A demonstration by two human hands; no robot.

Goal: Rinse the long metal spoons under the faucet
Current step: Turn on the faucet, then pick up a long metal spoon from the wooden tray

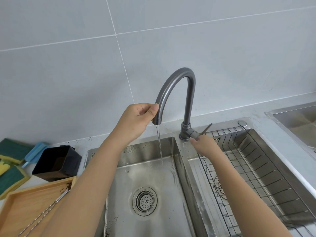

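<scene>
Spoons (42, 214) on tray (25, 202); left hand (136, 118) gripping faucet (177, 86) spout.

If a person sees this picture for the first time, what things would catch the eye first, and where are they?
First the tall curved faucet at centre, with a thin stream of water falling into the left sink basin. The left hand holds the spout near its tip, and the right hand is at the lever by the faucet's base. At lower left, long metal spoons lie on a wooden tray.
</scene>
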